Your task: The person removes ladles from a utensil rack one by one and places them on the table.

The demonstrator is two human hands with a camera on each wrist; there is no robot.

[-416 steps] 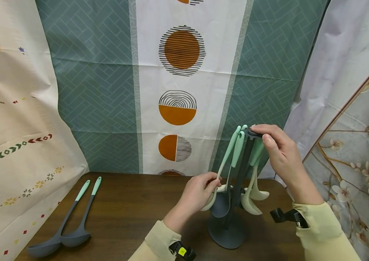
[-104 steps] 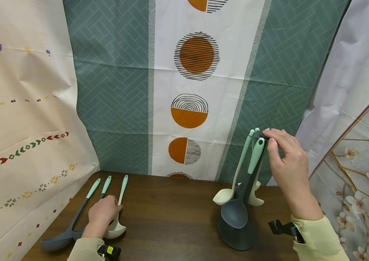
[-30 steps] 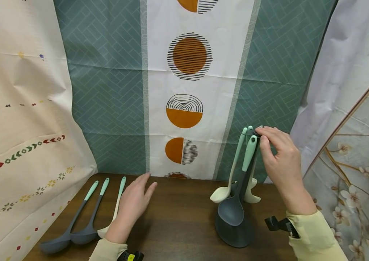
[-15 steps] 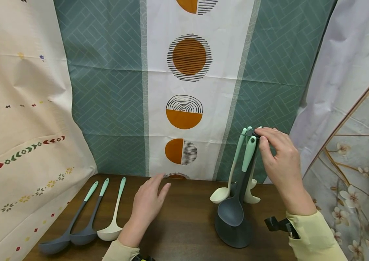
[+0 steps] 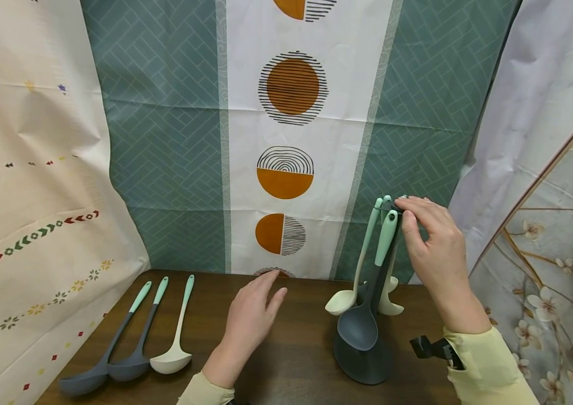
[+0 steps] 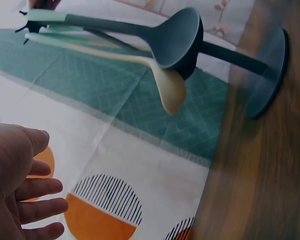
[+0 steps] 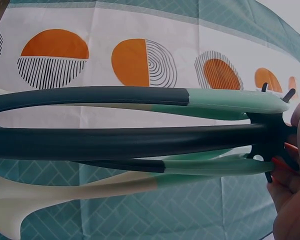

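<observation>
Three ladles with mint handles lie at the table's left: a dark one [image 5: 84, 383], another dark one [image 5: 129, 368] touching it, and a cream one [image 5: 171, 361]. The left hand [image 5: 252, 315] hovers between them and the dark stand [image 5: 364, 368], empty, fingers spread; the left wrist view shows that hand [image 6: 20, 185] too. Around the stand's top the right hand [image 5: 438, 242] curls its thumb and fingers, gripping the hub [image 7: 270, 130] in the right wrist view. From the stand hang several utensils, a dark ladle [image 5: 359, 328] in front and a cream ladle [image 5: 342, 302] behind.
The wooden table [image 5: 286, 360] ends at a green and white cloth [image 5: 165, 169] behind. A patterned cream cloth [image 5: 38, 197] hangs at the left, a floral one [image 5: 559, 292] at the right.
The left hand has let go of the cream ladle, now lying beside the dark ones, and moved right. Earlier only two ladles lay there. The right hand remains on the stand's top.
</observation>
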